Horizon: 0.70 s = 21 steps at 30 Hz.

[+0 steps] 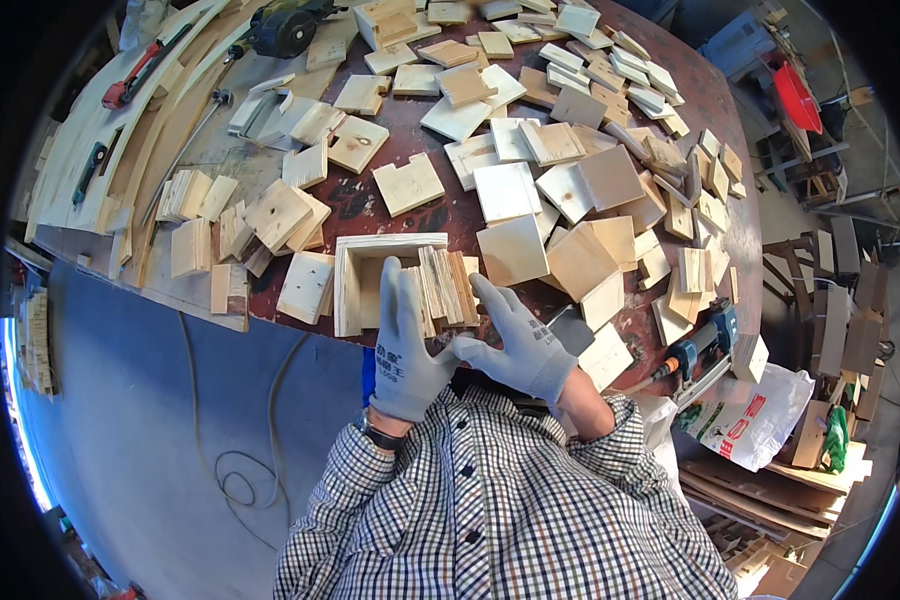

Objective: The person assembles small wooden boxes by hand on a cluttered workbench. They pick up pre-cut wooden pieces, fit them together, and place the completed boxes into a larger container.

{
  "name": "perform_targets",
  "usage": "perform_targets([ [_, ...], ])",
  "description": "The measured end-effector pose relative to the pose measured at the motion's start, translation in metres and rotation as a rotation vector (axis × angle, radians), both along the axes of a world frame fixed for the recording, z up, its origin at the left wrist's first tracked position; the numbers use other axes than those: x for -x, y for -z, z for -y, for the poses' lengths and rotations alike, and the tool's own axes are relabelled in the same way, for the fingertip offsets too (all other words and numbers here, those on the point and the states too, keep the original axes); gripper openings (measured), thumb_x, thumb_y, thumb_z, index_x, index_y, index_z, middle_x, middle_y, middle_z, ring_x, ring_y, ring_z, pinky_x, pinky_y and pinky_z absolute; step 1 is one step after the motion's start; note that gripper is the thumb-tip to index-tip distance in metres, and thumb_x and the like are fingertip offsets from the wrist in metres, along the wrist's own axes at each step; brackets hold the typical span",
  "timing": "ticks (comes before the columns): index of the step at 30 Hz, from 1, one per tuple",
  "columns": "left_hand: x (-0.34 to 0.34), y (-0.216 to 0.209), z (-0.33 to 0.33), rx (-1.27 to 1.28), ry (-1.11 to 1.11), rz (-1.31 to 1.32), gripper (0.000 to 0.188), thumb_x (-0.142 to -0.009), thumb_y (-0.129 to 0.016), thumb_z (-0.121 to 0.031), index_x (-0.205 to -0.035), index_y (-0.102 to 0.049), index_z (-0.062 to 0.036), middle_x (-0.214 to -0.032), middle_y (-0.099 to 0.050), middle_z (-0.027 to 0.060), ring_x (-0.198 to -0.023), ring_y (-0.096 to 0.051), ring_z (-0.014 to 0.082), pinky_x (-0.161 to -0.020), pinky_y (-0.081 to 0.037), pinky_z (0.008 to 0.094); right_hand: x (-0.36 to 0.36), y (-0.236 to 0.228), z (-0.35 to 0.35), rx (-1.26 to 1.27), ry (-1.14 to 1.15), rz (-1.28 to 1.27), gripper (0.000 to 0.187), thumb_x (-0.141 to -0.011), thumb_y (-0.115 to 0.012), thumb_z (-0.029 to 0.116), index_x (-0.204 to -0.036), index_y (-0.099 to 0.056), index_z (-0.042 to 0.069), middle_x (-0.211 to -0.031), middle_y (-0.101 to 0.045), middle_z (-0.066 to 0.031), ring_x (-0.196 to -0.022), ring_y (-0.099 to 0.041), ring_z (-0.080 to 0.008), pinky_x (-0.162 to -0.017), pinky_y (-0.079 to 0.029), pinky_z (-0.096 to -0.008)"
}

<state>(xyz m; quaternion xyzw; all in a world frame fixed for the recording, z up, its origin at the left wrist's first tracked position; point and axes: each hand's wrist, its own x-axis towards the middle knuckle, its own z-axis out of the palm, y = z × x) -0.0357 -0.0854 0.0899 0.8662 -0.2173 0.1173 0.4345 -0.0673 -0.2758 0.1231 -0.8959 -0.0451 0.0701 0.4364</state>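
My left hand (407,352), in a grey work glove, reaches up over the near edge of an open plywood box (347,290). Its fingers are stretched out and lie beside a stack of narrow wood pieces (444,285) standing on edge. On the stack's other side is my right hand (517,340), also gloved, fingers extended and tips close against the outer pieces. The two thumbs come near each other below the stack. Part of the box's near side is hidden behind my left hand. Square wood blocks (513,250) lie right of my right hand.
Many cut wood blocks (490,85) cover the dark red table (365,190). A blue and black air tool (703,342) lies at the right edge. A hammer (220,97), a red-handled tool (130,88) and a dark power tool (282,28) lie at upper left. A hose (275,440) trails across the floor.
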Motion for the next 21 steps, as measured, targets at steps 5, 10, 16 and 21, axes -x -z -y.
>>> perform_targets([
  [5, -0.001, 0.022, -0.027, 0.409, 0.132, -0.387, 0.114, -0.073, -0.086, -0.01, -0.163, -0.017, 0.0012, -0.157, -0.038, 0.0256, -0.146, -0.041, 0.0409, -0.121, -0.037, 0.0476, -0.003, 0.013, 0.01, -0.008, 0.007, -0.112, 0.089, -0.093, -0.075, 0.041, -0.16, -0.032, 0.001, -0.144, -0.054, -0.0252, -0.127, -0.059, -0.0389, -0.106, -0.049, -0.0431],
  [10, -0.017, 0.037, -0.037, 0.035, 0.17, -0.247, 0.104, -0.071, -0.09, -0.018, -0.157, -0.035, 0.0019, -0.154, -0.045, 0.0245, -0.144, -0.045, 0.0404, -0.12, -0.038, 0.0468, -0.004, 0.025, 0.012, 0.005, 0.035, -0.036, 0.08, -0.095, -0.072, 0.035, -0.158, -0.034, 0.002, -0.137, -0.059, -0.0267, -0.122, -0.062, -0.0413, -0.104, -0.05, -0.0445],
  [16, -0.036, 0.035, -0.037, -0.015, 0.212, -0.228, 0.123, -0.068, -0.095, -0.026, -0.162, -0.022, 0.0023, -0.159, -0.037, 0.0248, -0.149, -0.037, 0.0407, -0.124, -0.033, 0.0473, -0.003, 0.031, 0.011, -0.068, 0.063, -0.011, 0.08, -0.096, -0.071, 0.036, -0.159, -0.034, 0.002, -0.14, -0.057, -0.029, -0.126, -0.06, -0.0418, -0.106, -0.049, -0.0447],
  [21, -0.048, 0.024, -0.037, -0.008, 0.285, -0.308, 0.126, -0.067, -0.097, -0.032, -0.162, -0.021, 0.0016, -0.158, -0.039, 0.0224, -0.146, -0.038, 0.0421, -0.123, -0.033, 0.0499, -0.003, 0.019, 0.003, -0.057, 0.073, -0.041, 0.089, -0.092, -0.074, 0.049, -0.157, -0.036, 0.002, -0.144, -0.054, -0.03, -0.132, -0.058, -0.0416, -0.11, -0.048, -0.0447],
])
